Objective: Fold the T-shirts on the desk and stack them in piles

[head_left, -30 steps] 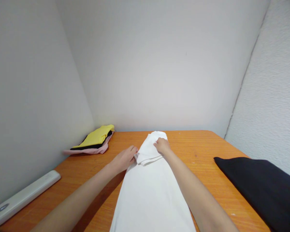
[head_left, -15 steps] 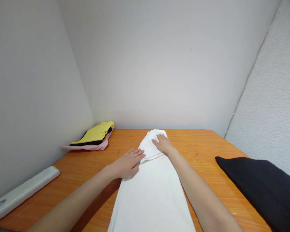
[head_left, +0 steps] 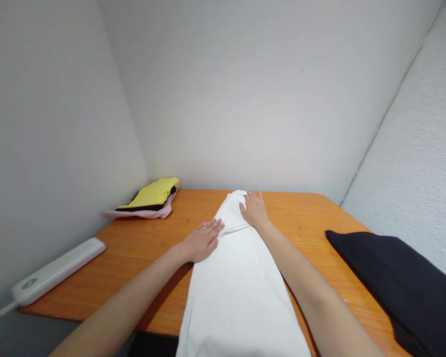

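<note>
A long folded white garment (head_left: 243, 282) runs from the near table edge toward the back; I cannot make out its exact kind. Its far end is turned over, with a hem crossing it. On the garment's left edge, beside that hem, my left hand (head_left: 203, 240) lies flat, fingers stretched out. Farther back, my right hand (head_left: 255, 210) rests on the right edge of the turned-over part, its fingers spread. Neither hand grips the cloth.
On the orange wooden table (head_left: 301, 223), a pile of folded yellow, black and pink clothes (head_left: 152, 193) sits at the back left. A white power strip-like bar (head_left: 61, 270) with a cord lies along the left wall. Black cloth (head_left: 397, 282) lies at the right.
My right hand has slid to the right edge of the turned-over part, with its fingers more spread. My left hand stays nearly in place. The view has shifted, showing the near table edge.
</note>
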